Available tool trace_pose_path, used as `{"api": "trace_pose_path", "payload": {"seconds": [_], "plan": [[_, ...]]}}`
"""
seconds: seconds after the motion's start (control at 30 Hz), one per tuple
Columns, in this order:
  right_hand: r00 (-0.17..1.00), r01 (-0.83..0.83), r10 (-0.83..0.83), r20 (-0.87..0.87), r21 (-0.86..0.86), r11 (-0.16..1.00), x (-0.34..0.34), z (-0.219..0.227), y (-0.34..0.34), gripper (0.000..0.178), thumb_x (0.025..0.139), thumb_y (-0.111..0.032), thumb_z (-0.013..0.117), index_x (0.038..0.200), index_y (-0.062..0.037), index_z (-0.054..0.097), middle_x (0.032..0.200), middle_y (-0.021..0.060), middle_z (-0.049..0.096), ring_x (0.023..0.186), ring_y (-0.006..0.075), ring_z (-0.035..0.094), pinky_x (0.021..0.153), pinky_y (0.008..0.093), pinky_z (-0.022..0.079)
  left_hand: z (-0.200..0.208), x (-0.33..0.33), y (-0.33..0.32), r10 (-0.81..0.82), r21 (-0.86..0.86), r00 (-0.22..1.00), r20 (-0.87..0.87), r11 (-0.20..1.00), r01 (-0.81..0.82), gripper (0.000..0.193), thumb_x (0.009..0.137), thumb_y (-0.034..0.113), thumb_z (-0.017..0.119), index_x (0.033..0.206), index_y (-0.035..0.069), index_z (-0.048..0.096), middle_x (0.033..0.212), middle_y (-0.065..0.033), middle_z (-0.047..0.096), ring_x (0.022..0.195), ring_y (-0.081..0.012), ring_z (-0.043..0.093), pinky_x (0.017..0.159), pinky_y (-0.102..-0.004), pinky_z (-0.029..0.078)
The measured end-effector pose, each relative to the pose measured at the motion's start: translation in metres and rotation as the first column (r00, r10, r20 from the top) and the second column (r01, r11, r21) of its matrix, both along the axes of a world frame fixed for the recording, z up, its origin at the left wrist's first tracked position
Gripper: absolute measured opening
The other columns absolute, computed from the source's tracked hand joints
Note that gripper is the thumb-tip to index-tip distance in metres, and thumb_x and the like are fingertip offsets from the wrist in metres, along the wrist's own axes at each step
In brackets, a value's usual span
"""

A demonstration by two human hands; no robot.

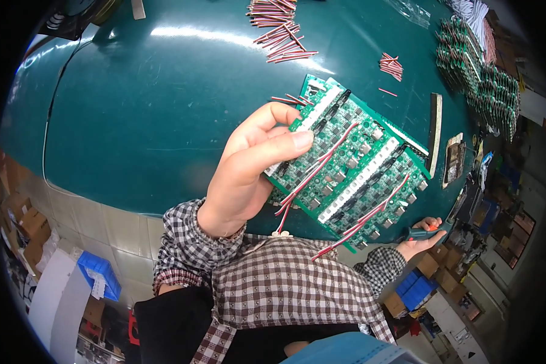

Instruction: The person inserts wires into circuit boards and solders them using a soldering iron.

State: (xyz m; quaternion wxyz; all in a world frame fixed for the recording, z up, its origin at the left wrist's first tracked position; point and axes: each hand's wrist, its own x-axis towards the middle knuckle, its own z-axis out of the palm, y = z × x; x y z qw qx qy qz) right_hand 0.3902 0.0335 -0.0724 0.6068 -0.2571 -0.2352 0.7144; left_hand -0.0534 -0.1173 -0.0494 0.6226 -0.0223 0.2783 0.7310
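My left hand (242, 161) is closed on the left edge of a green circuit board panel (363, 193), thumb on top. The panel is tilted above the table and carries rows of small silver connectors and white strips. Thin red-and-white wires (327, 156) lie across it, some hanging past its near edge. Another green edge shows along its far side; I cannot tell whether it is a second board. To the right, beyond the panel's near corner, my right hand (418, 246) is wrapped round a dark green tool handle (417, 233) with an orange-red part. The tool's tip is not clear.
A green tabletop (139, 121) bears a large pile of short red-and-white wires (279, 30) and a smaller wire pile (391, 67). Stacked circuit boards (476, 79) stand at the far right. Nearer are a pale strip (435, 133) and a small tray (453, 162). A black cable (50, 130) runs at left.
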Motion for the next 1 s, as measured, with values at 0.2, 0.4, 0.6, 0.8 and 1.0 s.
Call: {"api": "trace_pose_path", "payload": {"seconds": [0.2,0.4,0.6,0.8,1.0], "plan": [[1.000,0.010,-0.010,0.000,-0.005,1.000,-0.0002,0.0009,0.0002,0.031,0.084,-0.026,0.057,0.098,-0.0012,0.044,0.085,0.0071,0.051,0.081,0.0169,0.054,0.059,0.0254,0.052,-0.0003,0.0003,-0.0002,0.000,0.015,1.000,-0.006,1.000,0.000,0.017,0.080,0.007,0.056,0.094,0.004,0.047,0.089,-0.0075,0.059,0.079,-0.0095,0.056,0.070,-0.0225,0.044],[1.000,0.008,-0.008,0.011,-0.005,1.000,-0.0002,0.0008,0.0000,0.031,0.084,-0.027,0.057,0.098,-0.0011,0.044,0.084,0.0074,0.051,0.080,0.0167,0.054,0.059,0.0253,0.052,-0.0014,0.0005,-0.0019,-0.002,0.028,1.000,-0.011,1.000,0.002,0.017,0.080,0.007,0.055,0.095,0.004,0.046,0.089,-0.0075,0.059,0.079,-0.0090,0.056,0.071,-0.0223,0.043],[0.996,-0.069,0.069,-0.062,0.009,0.998,0.0009,0.0005,0.0013,0.031,0.086,-0.026,0.053,0.098,0.0023,0.046,0.089,0.0115,0.053,0.083,0.0224,0.055,0.062,0.0299,0.053,-0.0007,0.0009,-0.0017,0.006,0.028,1.000,-0.010,1.000,-0.005,0.018,0.081,0.007,0.055,0.095,0.004,0.046,0.089,-0.0074,0.059,0.079,-0.0091,0.056,0.071,-0.0223,0.043],[1.000,-0.020,0.020,0.014,0.009,1.000,0.0029,-0.0002,0.0019,0.032,0.085,-0.027,0.056,0.099,-0.0008,0.044,0.085,0.0077,0.052,0.081,0.0171,0.054,0.061,0.0256,0.052,0.0001,0.0018,-0.0022,0.007,0.038,1.000,-0.004,0.999,-0.006,0.017,0.081,0.007,0.055,0.095,0.004,0.046,0.090,-0.0073,0.059,0.080,-0.0092,0.056,0.072,-0.0224,0.043],[1.000,-0.012,0.012,0.020,0.009,1.000,0.0052,-0.0009,0.0017,0.033,0.085,-0.027,0.056,0.101,0.0001,0.045,0.085,0.0075,0.052,0.082,0.0167,0.054,0.061,0.0255,0.052,-0.0011,0.0020,-0.0027,0.005,0.049,1.000,-0.003,0.999,-0.005,0.017,0.081,0.007,0.055,0.095,0.004,0.046,0.091,-0.0075,0.058,0.081,-0.0095,0.056,0.072,-0.0223,0.043]]}}
